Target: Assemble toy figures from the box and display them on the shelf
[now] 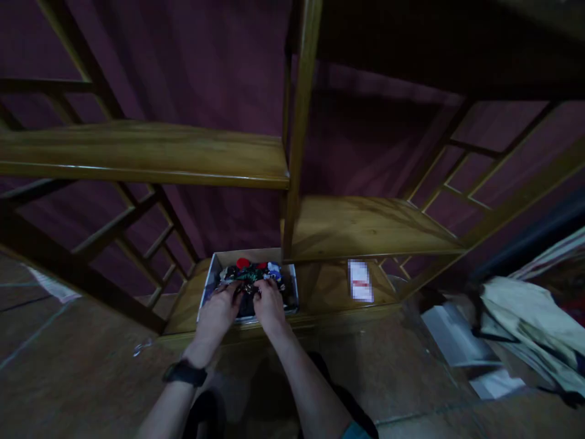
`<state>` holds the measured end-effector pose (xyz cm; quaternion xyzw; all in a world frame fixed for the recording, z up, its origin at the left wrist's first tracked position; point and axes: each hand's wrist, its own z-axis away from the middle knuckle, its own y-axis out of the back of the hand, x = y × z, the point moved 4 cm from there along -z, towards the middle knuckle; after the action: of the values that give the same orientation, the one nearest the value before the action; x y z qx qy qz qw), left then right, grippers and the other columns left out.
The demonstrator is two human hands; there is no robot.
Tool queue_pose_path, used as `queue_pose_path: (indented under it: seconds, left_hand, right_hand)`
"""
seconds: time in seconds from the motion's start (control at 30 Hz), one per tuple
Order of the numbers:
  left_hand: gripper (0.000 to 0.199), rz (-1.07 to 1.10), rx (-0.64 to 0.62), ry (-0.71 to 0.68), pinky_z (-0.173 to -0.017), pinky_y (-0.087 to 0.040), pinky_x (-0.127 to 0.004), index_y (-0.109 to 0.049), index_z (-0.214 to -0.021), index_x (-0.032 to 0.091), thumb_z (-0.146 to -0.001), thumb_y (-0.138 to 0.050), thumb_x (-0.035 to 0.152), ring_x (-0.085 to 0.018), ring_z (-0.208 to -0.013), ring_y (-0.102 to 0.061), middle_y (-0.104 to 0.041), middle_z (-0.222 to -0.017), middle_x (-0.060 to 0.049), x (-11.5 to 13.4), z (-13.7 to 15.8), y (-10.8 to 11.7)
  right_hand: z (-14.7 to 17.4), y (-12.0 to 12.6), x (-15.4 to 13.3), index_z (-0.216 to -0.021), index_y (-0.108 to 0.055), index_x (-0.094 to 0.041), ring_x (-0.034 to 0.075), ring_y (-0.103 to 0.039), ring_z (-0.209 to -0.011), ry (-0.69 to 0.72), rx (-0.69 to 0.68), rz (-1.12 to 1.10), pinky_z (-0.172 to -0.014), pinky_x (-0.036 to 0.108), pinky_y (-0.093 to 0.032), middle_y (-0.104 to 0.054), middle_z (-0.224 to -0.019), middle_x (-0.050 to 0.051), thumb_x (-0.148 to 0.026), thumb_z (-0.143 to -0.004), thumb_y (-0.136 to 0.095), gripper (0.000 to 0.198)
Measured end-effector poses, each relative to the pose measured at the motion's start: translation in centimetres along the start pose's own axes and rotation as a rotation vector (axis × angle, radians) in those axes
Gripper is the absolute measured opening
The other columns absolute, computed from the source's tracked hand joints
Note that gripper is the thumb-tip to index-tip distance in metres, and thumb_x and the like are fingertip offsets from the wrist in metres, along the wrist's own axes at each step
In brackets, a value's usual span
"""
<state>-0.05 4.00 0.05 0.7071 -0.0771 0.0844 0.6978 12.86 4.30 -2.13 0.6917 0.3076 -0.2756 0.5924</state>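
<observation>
A shallow white-edged box [295, 291] sits on the bottom wooden shelf, filled with a jumble of small dark, red, white and blue items [244, 274] too small to name. Both my hands reach down into it. My left hand [220, 308], with a dark band on the wrist, has its fingers curled among the contents on the left. Close beside it on the right, my right hand [269, 302] bends its fingers down into the same pile. A small dark thing lies between the fingertips; its kind is not clear.
A wooden shelf unit [146, 152] with lattice sides rises around the box, with a shelf board above it on the left. A blurred white packet [361, 281] lies on the lower right shelf. Pale cloth [530, 311] and a grey flat piece [459, 335] are on the floor at right.
</observation>
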Motion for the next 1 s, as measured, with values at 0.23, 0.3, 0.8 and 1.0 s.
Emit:
queue_pose_path:
  seconds: [0.23,0.3,0.8,1.0]
  left_hand:
    - [0.043,0.032,-0.007,0.003,-0.084,-0.048,-0.03,-0.05,-0.127,0.023,-0.085,-0.04,0.024,-0.021,-0.101,-0.062,-0.057,-0.125,-0.01,0.4,-0.5,-0.8]
    - [0.043,0.038,0.003,0.002,-0.084,-0.048,-0.03,-0.051,-0.127,0.023,-0.086,-0.038,0.023,-0.021,-0.101,-0.062,-0.059,-0.123,-0.011,0.4,-0.6,-0.9]
    - [0.039,0.116,0.181,0.04,-0.077,-0.049,-0.029,-0.059,-0.116,0.024,-0.088,-0.034,0.034,-0.022,-0.094,-0.062,-0.057,-0.119,-0.008,-0.4,-1.1,0.0]
    - [0.043,0.137,0.139,0.057,-0.081,-0.048,-0.032,-0.059,-0.114,0.019,-0.088,-0.03,0.039,-0.024,-0.1,-0.059,-0.054,-0.121,-0.011,-1.1,-1.5,-0.1]
  right_hand:
    - [0.5,0.5,-1.4,-0.102,-0.061,-0.022,0.021,-0.059,-0.097,0.008,-0.07,0.057,-0.088,0.033,-0.045,-0.055,-0.111,0.008,-0.009,-0.08,-0.045,0.03]
    - [0.7,0.9,-1.8,-0.102,-0.06,-0.023,0.021,-0.058,-0.098,0.031,-0.066,0.067,-0.088,0.033,-0.045,-0.055,-0.11,0.007,-0.01,-0.081,-0.044,0.03]
    - [-0.1,0.3,-0.7,-0.101,-0.061,-0.024,0.016,-0.06,-0.097,-0.141,0.028,-0.325,-0.087,0.028,-0.048,-0.061,-0.108,0.003,-0.009,-0.074,-0.052,0.032]
    - [1.0,-0.2,-2.1,-0.104,-0.06,-0.021,0.018,-0.057,-0.106,-0.156,0.049,-0.445,-0.094,0.032,-0.046,-0.058,-0.113,0.006,-0.007,-0.067,-0.06,0.039]
